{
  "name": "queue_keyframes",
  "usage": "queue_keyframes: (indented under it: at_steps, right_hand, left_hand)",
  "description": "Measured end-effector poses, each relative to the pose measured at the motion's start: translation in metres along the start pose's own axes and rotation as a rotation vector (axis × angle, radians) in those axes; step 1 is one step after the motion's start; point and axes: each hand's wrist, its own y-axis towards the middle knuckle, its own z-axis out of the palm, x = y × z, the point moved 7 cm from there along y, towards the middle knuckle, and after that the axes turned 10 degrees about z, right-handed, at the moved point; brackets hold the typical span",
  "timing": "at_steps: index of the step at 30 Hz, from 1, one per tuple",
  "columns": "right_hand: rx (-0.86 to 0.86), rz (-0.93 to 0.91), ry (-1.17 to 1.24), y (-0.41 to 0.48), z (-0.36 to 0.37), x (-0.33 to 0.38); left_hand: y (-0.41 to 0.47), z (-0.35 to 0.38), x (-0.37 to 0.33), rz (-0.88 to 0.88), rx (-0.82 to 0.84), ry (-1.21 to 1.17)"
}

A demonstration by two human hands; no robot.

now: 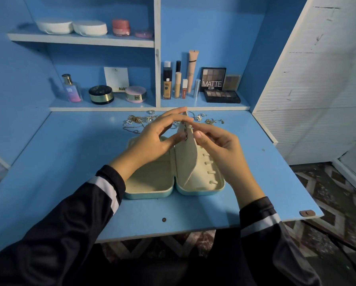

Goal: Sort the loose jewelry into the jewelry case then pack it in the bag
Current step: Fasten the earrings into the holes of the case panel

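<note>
Dark sleeves [69, 223], bottom of frame | left hand [152, 139] pinches raised cream flap [186, 159] of open jewelry case [150, 194], centre | right hand [218, 147] fingertips pinch small metal piece [185, 134] at flap edge | loose jewelry [134, 120] heaped above centre

Brightness: dim and cool; you see everything under a blue cast.
Light: soft, from above, strongest on the middle of the worktop [74, 162].
Shadows: soft-edged, under the upper shelf [80, 40] and beside your right sleeve [261, 219].
Glare: a faint sheen at the worktop's far edge.
Distortion: shelf lines and the white panel [317, 79] bow outward.
Focus: the jewelry piece [185, 133] between your left hand [152, 139] and right hand [218, 149] is too soft to read; your sleeves sink to black.
</note>
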Motion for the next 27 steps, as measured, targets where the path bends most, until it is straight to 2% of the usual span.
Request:
queue_keyframes:
  at_steps: [6,11,22,27]
  right_hand:
    - [0.048,0.108,0.033,-0.003,-0.019,-0.005]
    - [0.021,0.167,-0.007,-0.009,-0.038,-0.013]
    - [-0.005,0.23,-0.079,-0.02,-0.063,-0.033]
    - [-0.025,0.228,-0.161,-0.023,-0.071,-0.042]
  left_hand:
    - [0.002,0.024,0.011,-0.121,0.139,0.045]
    - [0.001,0.038,0.021,-0.208,0.203,0.116]
    - [-0.001,0.057,0.026,-0.237,0.321,0.298]
    - [-0.004,0.062,0.025,-0.24,0.439,0.422]
